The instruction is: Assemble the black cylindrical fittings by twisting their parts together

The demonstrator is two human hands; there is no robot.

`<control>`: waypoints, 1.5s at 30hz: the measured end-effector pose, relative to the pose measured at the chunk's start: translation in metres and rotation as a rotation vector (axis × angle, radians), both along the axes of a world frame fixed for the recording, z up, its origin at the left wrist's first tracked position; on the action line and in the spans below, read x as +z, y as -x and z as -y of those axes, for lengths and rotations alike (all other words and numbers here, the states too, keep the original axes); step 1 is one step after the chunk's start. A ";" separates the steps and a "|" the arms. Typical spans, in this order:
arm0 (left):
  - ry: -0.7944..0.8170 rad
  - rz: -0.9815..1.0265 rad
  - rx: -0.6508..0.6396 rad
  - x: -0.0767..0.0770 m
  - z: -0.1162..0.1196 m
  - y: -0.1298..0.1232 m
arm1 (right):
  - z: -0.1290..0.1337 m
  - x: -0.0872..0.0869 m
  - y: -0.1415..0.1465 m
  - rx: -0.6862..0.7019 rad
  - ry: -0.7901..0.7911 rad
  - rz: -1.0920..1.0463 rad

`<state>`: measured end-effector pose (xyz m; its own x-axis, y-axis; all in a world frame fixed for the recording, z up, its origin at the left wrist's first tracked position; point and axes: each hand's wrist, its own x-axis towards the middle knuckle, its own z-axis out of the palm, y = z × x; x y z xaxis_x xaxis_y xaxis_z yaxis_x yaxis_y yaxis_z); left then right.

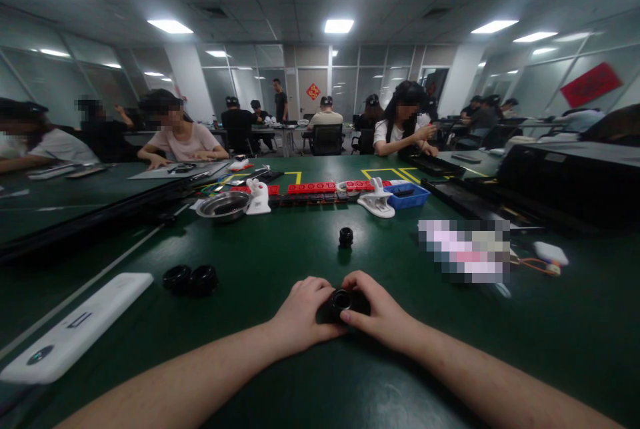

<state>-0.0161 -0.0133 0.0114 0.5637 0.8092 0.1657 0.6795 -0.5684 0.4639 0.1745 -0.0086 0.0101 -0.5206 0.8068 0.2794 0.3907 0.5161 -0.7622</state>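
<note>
Between my two hands, low over the green table, is a black round fitting [341,300] with a hollow centre, much like a cable gland. My left hand [306,309] curls around its left side, fingertips against it. On the other side, the thumb and fingers of my right hand [375,309] close on the same fitting, thumb at its front rim. Straight ahead a similar black fitting [345,237] stands upright alone. Two larger black ring-like pieces [190,279] lie side by side to the left.
A white device [80,325] lies at left. Further back are a metal bowl [223,205], white clamps [376,200], red strips [315,187] and a blue tray [407,195]. Right of me are a white box [551,253] and large black casings [570,182]. Several people sit at tables beyond.
</note>
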 end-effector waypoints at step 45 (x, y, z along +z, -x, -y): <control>-0.024 -0.001 -0.001 -0.002 -0.001 0.000 | -0.001 0.003 0.000 0.090 -0.023 -0.025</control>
<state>-0.0165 -0.0123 0.0097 0.5650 0.8042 0.1847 0.6791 -0.5803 0.4495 0.1749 -0.0072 0.0135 -0.5832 0.7505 0.3110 0.3231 0.5656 -0.7588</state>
